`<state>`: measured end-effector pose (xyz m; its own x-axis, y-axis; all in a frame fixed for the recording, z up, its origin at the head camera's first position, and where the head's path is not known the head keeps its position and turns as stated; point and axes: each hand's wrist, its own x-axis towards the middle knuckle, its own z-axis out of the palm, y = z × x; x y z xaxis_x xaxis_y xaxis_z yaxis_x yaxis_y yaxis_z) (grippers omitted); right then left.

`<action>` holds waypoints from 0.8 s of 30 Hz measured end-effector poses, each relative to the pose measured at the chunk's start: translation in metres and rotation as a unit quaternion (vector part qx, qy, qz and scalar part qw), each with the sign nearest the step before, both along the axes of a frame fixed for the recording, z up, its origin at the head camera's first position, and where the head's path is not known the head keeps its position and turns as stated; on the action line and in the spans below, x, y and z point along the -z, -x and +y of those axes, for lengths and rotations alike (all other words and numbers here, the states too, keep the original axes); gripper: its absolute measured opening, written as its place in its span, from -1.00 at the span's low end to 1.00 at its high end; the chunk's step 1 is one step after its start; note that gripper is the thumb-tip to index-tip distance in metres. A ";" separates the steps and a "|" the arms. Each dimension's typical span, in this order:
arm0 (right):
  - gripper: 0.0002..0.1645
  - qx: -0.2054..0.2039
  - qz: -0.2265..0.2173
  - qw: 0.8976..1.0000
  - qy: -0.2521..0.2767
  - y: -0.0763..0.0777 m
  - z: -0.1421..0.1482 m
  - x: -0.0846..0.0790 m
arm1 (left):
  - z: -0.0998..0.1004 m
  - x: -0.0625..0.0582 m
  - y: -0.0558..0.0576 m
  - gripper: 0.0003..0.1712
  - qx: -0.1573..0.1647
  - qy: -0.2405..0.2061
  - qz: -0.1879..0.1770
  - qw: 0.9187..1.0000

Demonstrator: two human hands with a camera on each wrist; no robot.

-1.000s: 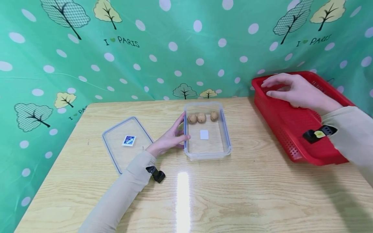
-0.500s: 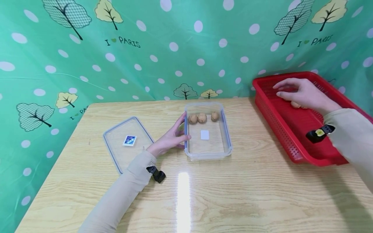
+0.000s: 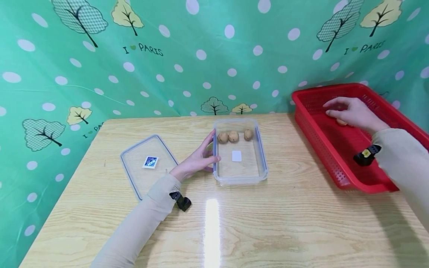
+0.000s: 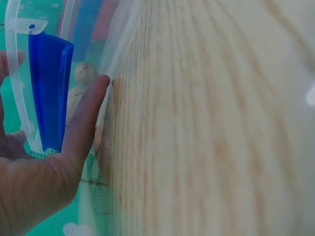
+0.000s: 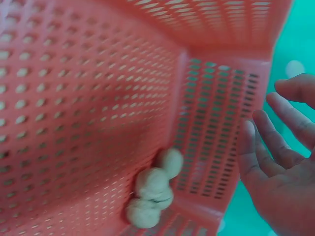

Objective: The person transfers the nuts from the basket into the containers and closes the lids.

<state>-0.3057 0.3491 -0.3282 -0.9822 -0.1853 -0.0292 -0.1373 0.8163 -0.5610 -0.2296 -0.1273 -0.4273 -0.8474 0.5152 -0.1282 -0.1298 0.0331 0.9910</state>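
Observation:
On the table stands a clear plastic food container (image 3: 241, 167) with blue side latches, without its lid, holding three walnuts (image 3: 233, 136) at its far end. My left hand (image 3: 197, 160) grips its left wall, thumb over the rim and fingers along the outside. In the left wrist view a blue latch (image 4: 49, 91) lies beside the long finger. My right hand (image 3: 355, 113) hovers over the far part of a red basket (image 3: 321, 149), fingers apart and holding nothing. Several walnuts (image 5: 152, 184) lie in the basket's corner in the right wrist view; in the head view the hand mostly hides them.
A clear lid (image 3: 134, 163) with a blue rim lies left of the container, carrying a small blue-and-white packet (image 3: 150, 162). A white square (image 3: 236, 156) shows on the container's floor. Behind the table hangs a green patterned cloth (image 3: 181, 44).
My right hand has moved right and lower into the red basket, uncovering part of a walnut there. The left hand keeps its place on the container. The head view has shifted slightly.

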 end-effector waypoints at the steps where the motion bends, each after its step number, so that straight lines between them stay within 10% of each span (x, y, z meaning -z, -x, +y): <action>1: -0.39 0.003 -0.003 1.000 -0.001 0.001 0.002 0.003 | 0.000 0.000 0.000 0.11 0.000 0.000 0.001 1.000; 24: -0.24 0.003 -0.056 0.998 -0.024 0.018 0.044 0.038 | -0.002 0.003 0.000 0.09 -0.012 0.008 -0.002 1.000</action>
